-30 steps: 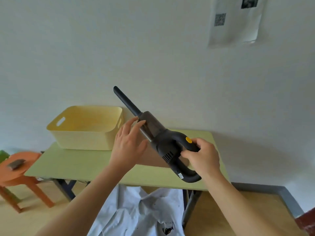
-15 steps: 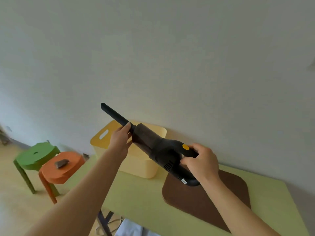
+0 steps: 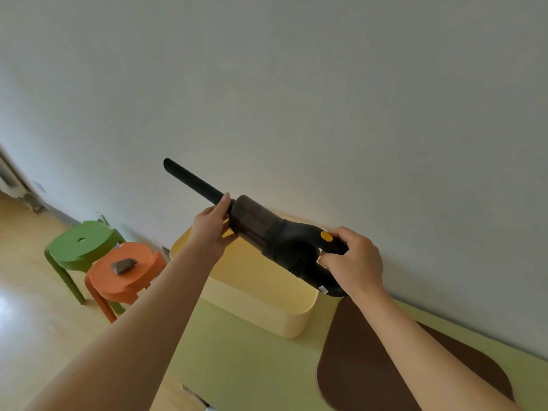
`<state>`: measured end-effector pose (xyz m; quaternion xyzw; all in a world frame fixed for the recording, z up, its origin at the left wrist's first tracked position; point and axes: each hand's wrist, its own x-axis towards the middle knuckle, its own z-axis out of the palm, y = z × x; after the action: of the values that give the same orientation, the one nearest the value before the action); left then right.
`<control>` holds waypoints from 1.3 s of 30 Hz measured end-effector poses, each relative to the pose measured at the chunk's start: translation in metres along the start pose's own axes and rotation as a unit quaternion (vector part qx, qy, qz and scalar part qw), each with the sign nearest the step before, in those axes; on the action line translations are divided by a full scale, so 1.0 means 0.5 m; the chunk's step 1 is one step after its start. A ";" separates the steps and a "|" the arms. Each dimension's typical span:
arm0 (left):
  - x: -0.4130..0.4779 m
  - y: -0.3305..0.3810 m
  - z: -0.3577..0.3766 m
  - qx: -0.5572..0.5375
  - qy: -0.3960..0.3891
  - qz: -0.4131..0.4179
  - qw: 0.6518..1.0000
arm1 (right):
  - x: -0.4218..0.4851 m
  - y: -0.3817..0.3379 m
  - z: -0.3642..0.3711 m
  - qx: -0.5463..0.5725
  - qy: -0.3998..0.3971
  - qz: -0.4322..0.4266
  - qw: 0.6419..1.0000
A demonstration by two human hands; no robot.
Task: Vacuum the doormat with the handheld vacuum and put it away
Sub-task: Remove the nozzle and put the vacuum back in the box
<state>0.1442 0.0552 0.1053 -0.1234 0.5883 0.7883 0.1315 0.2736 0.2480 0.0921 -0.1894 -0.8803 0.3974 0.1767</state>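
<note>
Head view, the only one we have: the handheld vacuum [image 3: 278, 238] is up in the air, held in both hands above the yellow bin [image 3: 261, 295]. The right hand [image 3: 353, 262] has its grip closed around the looped handle at the rear, thumb beside the yellow button [image 3: 326, 236]. The left hand [image 3: 212, 229] has its grip wrapped on the front end of the dust cup, where the narrow nozzle [image 3: 192, 180] joins.

Here's the relation that counts: the vacuum's long axis runs from lower right at the handle up to upper left at the nozzle tip, pointing away from the doormat [image 3: 394, 366]. The doormat lies flat on the green worktop [image 3: 237, 360], below and to the right of the handle, so the right hand is the nearer one to it. The bin sits directly under the body.

Materials: matte black plastic body, a smoky translucent dust cup, a slim tapered nozzle. The doormat is brown, thin, with rounded corners and a dull, low-pile look. The bin is smooth, pale yellow plastic with soft corners.

My read: either the nozzle swings down to the mat, or the vacuum lowers into the bin; I can't tell which.
</note>
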 end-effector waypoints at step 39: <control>0.359 -0.053 -0.003 0.077 -0.083 -0.085 0.990 | 0.130 0.017 0.204 -0.115 0.072 0.145 0.980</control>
<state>-0.0142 0.0721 0.0185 -0.0968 0.6216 0.7343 0.2551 0.1718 0.2195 0.0327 -0.3621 -0.8684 0.3001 0.1569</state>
